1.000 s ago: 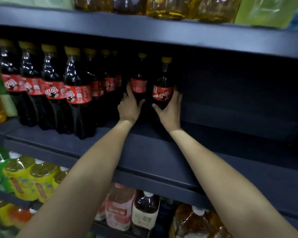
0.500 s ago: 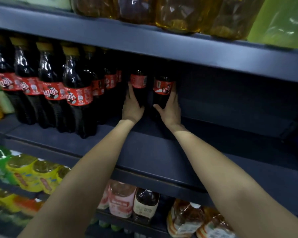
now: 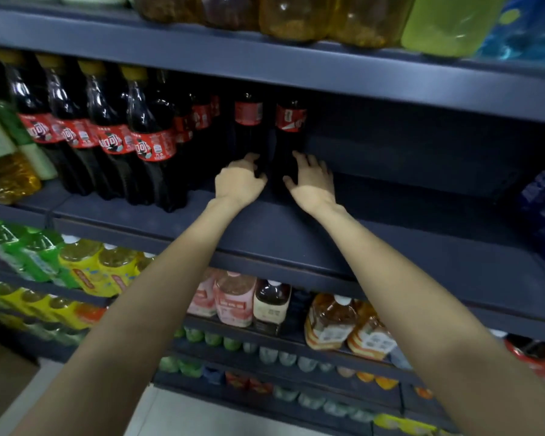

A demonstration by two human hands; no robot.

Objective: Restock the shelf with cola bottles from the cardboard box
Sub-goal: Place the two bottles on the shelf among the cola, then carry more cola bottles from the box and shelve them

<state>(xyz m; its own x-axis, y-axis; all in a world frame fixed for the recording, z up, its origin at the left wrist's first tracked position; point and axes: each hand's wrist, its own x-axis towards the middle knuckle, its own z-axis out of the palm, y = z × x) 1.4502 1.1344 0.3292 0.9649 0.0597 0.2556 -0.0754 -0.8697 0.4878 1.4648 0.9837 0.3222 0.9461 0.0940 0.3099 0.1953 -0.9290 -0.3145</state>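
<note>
Deep on the shelf (image 3: 265, 234), our left hand (image 3: 238, 182) curls around one cola bottle (image 3: 247, 130) while our right hand (image 3: 312, 180), fingers spread, touches its neighbour (image 3: 288, 133), apparently seating both at the back; no cardboard box visible.

Setting: a shop, drinks aisle. Dark metal shelves (image 3: 265, 234) stood in tiers, stocked with rows of identical cola bottles (image 3: 101, 130), yellow and green soft drinks (image 3: 85, 265), pink and amber juice bottles (image 3: 236, 297), all labels facing outward.
</note>
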